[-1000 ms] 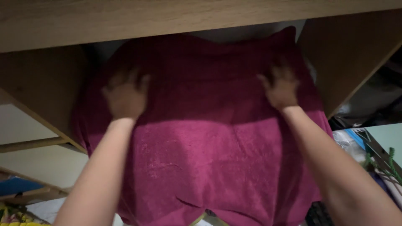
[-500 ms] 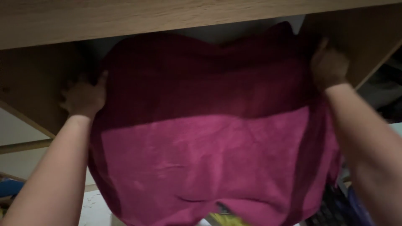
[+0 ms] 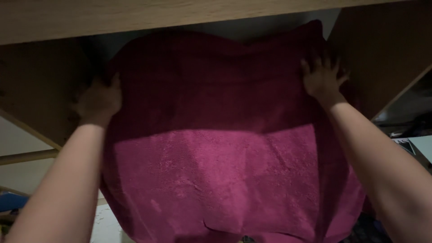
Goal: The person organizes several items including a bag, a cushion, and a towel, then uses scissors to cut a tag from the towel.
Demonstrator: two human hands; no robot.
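A magenta towel (image 3: 225,171) is draped out of a wooden shelf compartment (image 3: 45,103), its far part lying inside in shadow. Its left edge is gripped by the left hand (image 3: 98,101); the right hand (image 3: 320,80) is pressed on it, fingers (image 3: 315,60) spread.

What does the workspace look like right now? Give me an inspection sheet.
Surface: wooden shelf compartment, towel fills it.
Job's things: magenta towel, back half in shadow, front edge hanging out.
Clutter: blue item low left, dark items at right, unclear.
Grippers: left hand at the towel's left edge; right hand flat on its right rear corner.
Cables: nothing seen.
Surroundings: wooden board overhead.
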